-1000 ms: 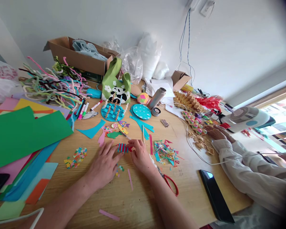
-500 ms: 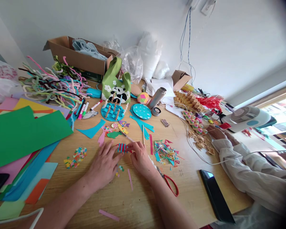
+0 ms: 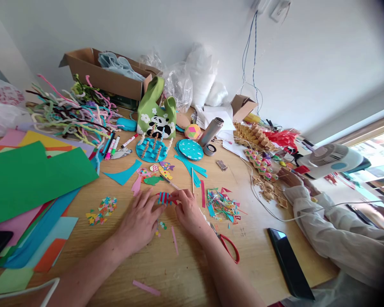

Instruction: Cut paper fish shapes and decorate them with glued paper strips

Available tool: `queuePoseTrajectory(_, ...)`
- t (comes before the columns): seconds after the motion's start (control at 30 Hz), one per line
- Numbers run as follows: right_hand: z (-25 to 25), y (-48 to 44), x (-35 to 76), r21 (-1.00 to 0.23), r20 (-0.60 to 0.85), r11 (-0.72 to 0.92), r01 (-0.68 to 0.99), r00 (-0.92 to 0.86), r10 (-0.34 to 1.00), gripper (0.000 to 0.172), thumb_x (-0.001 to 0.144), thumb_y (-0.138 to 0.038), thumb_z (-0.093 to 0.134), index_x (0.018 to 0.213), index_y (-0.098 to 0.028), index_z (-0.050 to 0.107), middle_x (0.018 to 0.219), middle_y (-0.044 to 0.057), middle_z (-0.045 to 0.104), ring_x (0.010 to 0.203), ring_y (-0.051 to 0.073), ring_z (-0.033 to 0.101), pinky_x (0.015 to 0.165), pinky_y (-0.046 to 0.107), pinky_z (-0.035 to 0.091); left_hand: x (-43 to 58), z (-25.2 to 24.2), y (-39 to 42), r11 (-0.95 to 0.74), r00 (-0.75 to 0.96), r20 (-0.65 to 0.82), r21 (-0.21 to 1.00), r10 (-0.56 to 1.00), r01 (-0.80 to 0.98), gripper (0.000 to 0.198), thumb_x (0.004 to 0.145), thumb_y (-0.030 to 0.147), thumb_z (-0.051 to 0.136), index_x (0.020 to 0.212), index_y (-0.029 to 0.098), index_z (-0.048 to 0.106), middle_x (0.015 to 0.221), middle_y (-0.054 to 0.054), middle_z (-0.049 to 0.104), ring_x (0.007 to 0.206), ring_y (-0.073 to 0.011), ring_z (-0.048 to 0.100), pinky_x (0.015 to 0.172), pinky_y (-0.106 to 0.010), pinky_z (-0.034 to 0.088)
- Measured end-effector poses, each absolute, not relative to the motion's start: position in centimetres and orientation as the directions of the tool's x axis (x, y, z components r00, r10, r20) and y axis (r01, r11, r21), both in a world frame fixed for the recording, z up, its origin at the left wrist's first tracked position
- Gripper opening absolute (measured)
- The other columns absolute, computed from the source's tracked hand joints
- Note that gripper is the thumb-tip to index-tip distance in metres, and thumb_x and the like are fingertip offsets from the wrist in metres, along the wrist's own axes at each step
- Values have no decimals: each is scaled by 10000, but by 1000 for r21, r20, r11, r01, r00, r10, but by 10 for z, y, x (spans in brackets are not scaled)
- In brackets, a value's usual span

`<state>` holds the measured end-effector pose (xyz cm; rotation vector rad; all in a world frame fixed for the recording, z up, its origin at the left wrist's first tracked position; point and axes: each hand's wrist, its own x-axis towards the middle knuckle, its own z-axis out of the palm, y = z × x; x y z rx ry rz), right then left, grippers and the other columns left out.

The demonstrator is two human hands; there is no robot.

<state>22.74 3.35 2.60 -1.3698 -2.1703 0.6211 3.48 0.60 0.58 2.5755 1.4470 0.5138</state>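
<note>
A small red paper cutout with blue stripes [image 3: 164,198] lies on the table between my hands, its ends partly covered by fingers. My left hand [image 3: 142,217] rests on the wood, index finger and thumb holding the cutout's left side. At its right end, the bent fingers of my right hand [image 3: 189,212] pinch it. Just beyond lie colourful paper fish [image 3: 152,181] and a thin pen-like tool [image 3: 170,182]. Small paper dots [image 3: 161,227] sit below the cutout. Red-handled scissors [image 3: 229,247] lie beside my right forearm, blades partly hidden.
Paper scraps [image 3: 222,204] are heaped to the right, with a phone [image 3: 289,262] nearer me. Coloured sheets [image 3: 35,183] cover the left side. A steel flask [image 3: 213,131] stands behind a blue disc [image 3: 190,150]. At right, another person's sleeves [image 3: 326,226] reach in near a fan [image 3: 334,160].
My hands and the striped cutout stay almost where they were. At the right, the other person's hands and sleeves have shifted slightly.
</note>
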Motion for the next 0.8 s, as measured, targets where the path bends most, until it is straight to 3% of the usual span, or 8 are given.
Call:
queuePoseTrajectory(0.17,31,34,227,-646,164,366,670,-346,924,422,707,50,398,999,-223,532,966,45,681,1036,218,545,894,392,435,35,7,5,-536,484,237,284,842,795,413,821,251,598,1234,270,613,1336,-96,543,1382,-324,292,1122,-539,244)
queuePoseTrajectory(0.43,31,38,219,-594,160,390,704,-372,914,494,704,49,405,1109,-218,499,1100,71,646,1112,225,510,935,408,410,35,4,6,-524,477,219,283,851,804,437,809,289,625,1245,289,603,1355,-78,534,1376,-323,299,1131,-528,223)
queuePoseTrajectory(0.8,34,38,217,-602,159,387,699,-370,915,466,690,58,405,1055,-210,512,1090,72,654,1096,233,506,918,408,412,35,6,6,-532,480,235,285,845,797,432,801,282,627,1232,290,607,1340,-79,538,1374,-319,299,1127,-534,228)
